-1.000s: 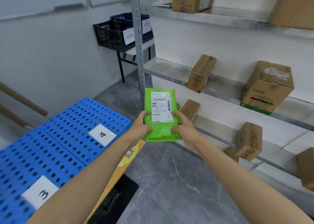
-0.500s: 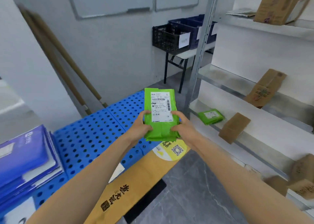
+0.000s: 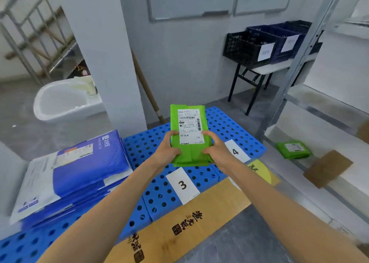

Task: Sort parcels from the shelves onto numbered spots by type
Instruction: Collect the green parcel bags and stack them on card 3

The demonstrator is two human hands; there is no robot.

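Since half a second ago the view has swung left, away from the shelves, so label 3 point(image 3: 182, 185) and label 4 point(image 3: 235, 151) now both show on the blue pallet point(image 3: 229, 127), and a white sink point(image 3: 61, 101) has come into view at the far left; the green parcel point(image 3: 188, 137) keeps its place in the middle of the view, gripped as before. It is held upright in the air above the pallet, its white shipping slip facing the camera, over the ground between the two labels. The left hand point(image 3: 166, 153) clasps its lower left edge, thumb on the front and fingers curled behind. The right hand point(image 3: 216, 151) clasps the lower right edge the same way. A stack of blue mailers point(image 3: 83, 167) lies on the left part of the pallet, well apart from label 3. A long cardboard strip point(image 3: 179, 222) with dark print lies along the near edge of the pallet, under the forearms. On the low shelf point(image 3: 339, 175) at right lie a second parcel point(image 3: 292, 149), also green, and just beside it a brown box point(image 3: 327, 169). Further back, a black crate point(image 3: 247, 45) and a blue crate point(image 3: 283, 39) stand on a small table point(image 3: 269, 69), each with a paper tag. A wooden pole point(image 3: 147, 91) leans against the wall behind the pallet.
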